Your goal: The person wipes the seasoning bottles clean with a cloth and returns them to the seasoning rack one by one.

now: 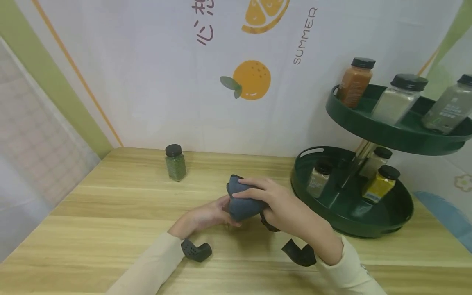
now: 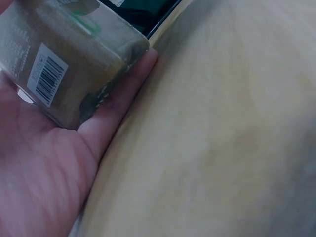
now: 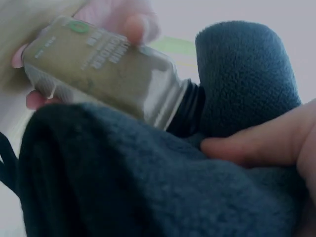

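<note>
My left hand [image 1: 208, 214] grips a clear spice jar of brown powder [image 3: 98, 69] by its body, near the base. A barcode label shows on the jar's side in the left wrist view, and the front label reads in part as a powder. Its black cap [image 3: 190, 111] points toward a dark blue-grey towel [image 1: 245, 209]. My right hand [image 1: 278, 200] holds this folded towel, bunched around the cap end, thumb pressing the cloth close by the cap. In the head view the towel and hands hide most of the jar, held over the wooden table [image 1: 121, 213].
At right stands a two-tier dark green tray rack [image 1: 368, 229]. Several spice jars sit on its upper tier [image 1: 398, 133] and lower tier. A jar of green herbs [image 1: 175, 166] stands at the back left, before a printed white curtain [image 1: 158, 90].
</note>
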Motion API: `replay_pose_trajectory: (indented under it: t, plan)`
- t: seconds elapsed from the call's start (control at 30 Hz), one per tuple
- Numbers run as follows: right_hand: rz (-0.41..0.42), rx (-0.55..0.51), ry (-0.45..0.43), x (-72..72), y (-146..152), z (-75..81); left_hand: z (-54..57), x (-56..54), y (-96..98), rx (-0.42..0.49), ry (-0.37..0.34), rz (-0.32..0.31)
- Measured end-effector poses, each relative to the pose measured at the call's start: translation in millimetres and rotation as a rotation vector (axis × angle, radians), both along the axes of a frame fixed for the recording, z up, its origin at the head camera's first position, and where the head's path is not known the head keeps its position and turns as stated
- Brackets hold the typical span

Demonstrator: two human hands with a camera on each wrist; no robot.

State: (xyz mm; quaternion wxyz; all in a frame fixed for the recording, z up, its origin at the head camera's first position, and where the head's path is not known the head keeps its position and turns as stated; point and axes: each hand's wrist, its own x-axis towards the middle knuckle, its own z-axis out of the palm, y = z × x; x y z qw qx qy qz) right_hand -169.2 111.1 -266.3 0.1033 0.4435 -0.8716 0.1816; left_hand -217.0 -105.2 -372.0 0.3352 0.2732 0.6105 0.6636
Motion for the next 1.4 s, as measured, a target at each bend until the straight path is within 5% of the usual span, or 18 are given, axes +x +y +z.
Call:
replay_pose_trajectory:
  t: [0.4,0.63,0.87,1.03,1.27,1.4]
  plan:
    - [-0.045,0.022,-0.086,-3.4,15,10.0,1.7,-0.6,5.2,0.003,0.046,-0.019]
    - [-0.122,0.08,-0.082,-7.3,23,12.3,2.7,3.4,2.0,-0.055,0.032,0.049]
    - [-0.282,0.101,-0.047,-10.0,28,15.1,-2.6,-2.6,-7.1,0.276,-0.125,0.018]
    - [-0.315,0.023,-0.029,-10.6,25,13.1,-1.1,-2.3,-11.9,0.382,-0.22,0.126]
    - [-0.404,-0.15,-0.087,-11.4,22,12.1,4.2,1.5,-3.7,0.64,-0.521,0.242]
    - [-0.415,-0.186,-0.099,-11.9,21,11.5,2.8,4.3,7.6,0.622,-0.529,0.31]
